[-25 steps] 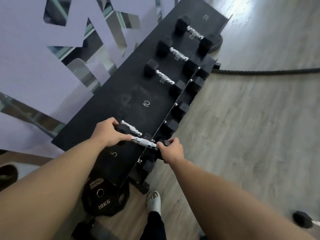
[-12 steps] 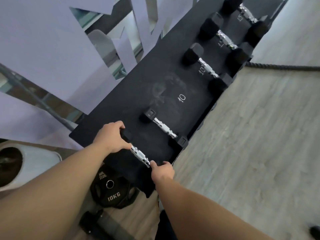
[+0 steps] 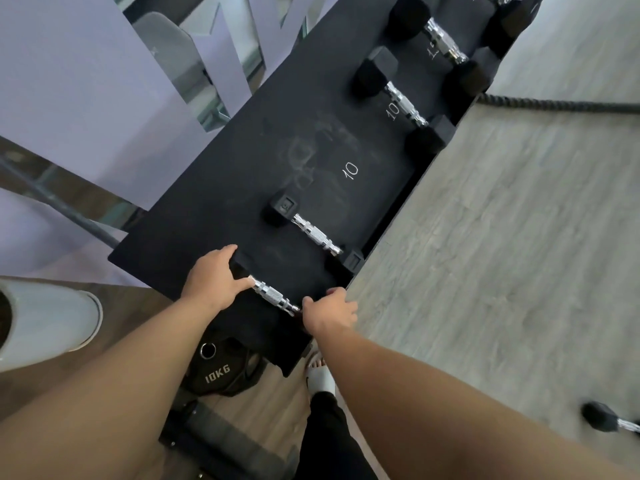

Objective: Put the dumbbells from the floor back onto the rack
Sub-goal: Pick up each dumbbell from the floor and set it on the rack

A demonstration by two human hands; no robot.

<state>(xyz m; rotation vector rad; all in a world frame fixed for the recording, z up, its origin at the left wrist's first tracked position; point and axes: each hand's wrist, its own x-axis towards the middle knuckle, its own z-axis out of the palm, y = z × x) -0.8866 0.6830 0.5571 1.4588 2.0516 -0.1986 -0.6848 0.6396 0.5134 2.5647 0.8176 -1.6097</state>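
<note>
A small dumbbell (image 3: 273,295) with a chrome handle and black ends lies at the near end of the black rack top (image 3: 242,188). My left hand (image 3: 214,277) covers its far head, and my right hand (image 3: 329,311) covers its near head at the rack's edge. Just beyond it rests a second small dumbbell (image 3: 313,232). Bigger dumbbells (image 3: 401,103) sit further along the rack beside chalked "10" marks. Another dumbbell (image 3: 609,419) lies on the floor at the lower right, partly cut off by the frame.
A 10KG weight plate (image 3: 218,370) leans under the rack's near end. A thick black rope (image 3: 554,105) runs across the wood floor at upper right. My foot in a white slipper (image 3: 320,375) stands by the rack corner. A pale round object (image 3: 48,320) sits left.
The dumbbell in my hands has settled onto the rack top at its near end. The view has shifted closer and along the rack.
</note>
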